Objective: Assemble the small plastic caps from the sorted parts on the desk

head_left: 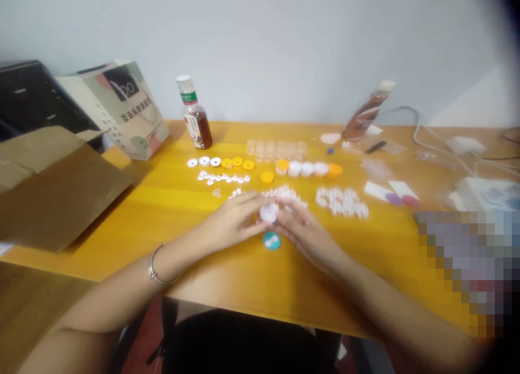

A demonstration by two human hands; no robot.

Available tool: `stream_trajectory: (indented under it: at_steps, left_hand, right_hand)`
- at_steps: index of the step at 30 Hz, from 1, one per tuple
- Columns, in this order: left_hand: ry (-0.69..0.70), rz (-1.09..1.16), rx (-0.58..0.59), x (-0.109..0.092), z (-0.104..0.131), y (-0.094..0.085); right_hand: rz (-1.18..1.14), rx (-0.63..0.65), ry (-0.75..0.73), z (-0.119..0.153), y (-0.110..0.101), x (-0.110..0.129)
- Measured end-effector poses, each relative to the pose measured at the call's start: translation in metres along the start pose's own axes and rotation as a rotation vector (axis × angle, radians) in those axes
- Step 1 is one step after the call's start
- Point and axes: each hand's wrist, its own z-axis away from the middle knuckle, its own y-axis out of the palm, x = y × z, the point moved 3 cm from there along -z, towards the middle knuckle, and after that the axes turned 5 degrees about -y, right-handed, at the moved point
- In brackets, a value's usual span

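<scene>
Between the fingertips of both hands is a small white round cap [268, 213], held above the wooden table [227, 276]. My left hand [238, 218] grips it from the left and my right hand [298, 226] from the right. Just below them lies a teal disc [272, 240] with white marks on it. Behind the fingers, clusters of small clear plastic rings [280, 193] are partly hidden. Farther back sit a single yellow ring cap [267, 177], rows of white ring caps [204, 161] and yellow ring caps [238, 162], and small white pieces [223, 178].
Clear cups [276, 149] stand in a row behind capped white and orange cups [307, 169]. More clear rings [342, 201] lie to the right. A drink bottle [197, 116] and a tilted bottle [368, 111] stand at the back. A cardboard box [60, 184] and paper bag [125, 114] occupy the left.
</scene>
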Motion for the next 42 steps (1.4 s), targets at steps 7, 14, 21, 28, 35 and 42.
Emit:
stream_trajectory:
  at_steps: [7,14,21,28,35,42]
  left_hand:
    - [0.002,-0.041,0.216,0.001,0.011,0.005]
    - [0.13,-0.226,0.246,-0.003,0.013,0.02]
    - [0.136,-0.327,0.244,-0.005,0.011,0.026]
    - [-0.069,0.188,0.199,-0.003,0.005,0.015]
    - [-0.145,0.359,0.198,0.0,0.005,0.003]
    - [0.039,-0.056,0.458,-0.007,0.018,-0.004]
  right_hand:
    - [0.79,0.053,-0.267,0.016,-0.019,0.011]
    - [1.043,0.183,-0.321,0.02,-0.018,-0.008]
    - [1.033,0.162,-0.321,0.017,-0.017,-0.006]
    - [1.011,0.187,-0.312,0.016,-0.02,-0.01]
    - [0.974,0.182,-0.295,0.017,-0.021,-0.005]
    - [0.862,0.168,-0.304,0.015,-0.023,-0.006]
